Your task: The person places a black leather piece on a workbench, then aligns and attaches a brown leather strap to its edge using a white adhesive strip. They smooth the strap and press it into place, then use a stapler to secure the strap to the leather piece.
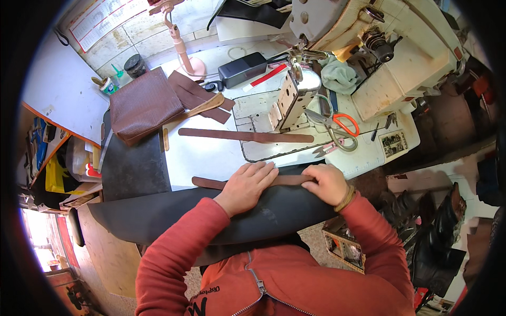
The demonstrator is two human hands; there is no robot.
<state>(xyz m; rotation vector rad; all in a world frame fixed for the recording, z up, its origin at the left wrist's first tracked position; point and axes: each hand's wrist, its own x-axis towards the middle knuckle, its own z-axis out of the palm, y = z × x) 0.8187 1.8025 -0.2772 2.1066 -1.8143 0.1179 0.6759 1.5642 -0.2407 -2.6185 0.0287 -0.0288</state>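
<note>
Across a black sheet of material at the table's near edge lies a brown leather strap. My left hand rests flat on its middle, fingers stretched out and pressing down. The strap's right end is pinched between the thumb and fingers of my right hand, while its left end sticks out past my left hand. A second brown strap lies parallel, farther back on the white table. Behind my right hand are orange-handled scissors and a smaller pair of grey-handled snips.
A sewing machine rises from the table's middle. Left of it stands a brown woven-texture leather bag with leather scraps beside it. Farther back are a black box and a pink stand. Black boots stand at the right.
</note>
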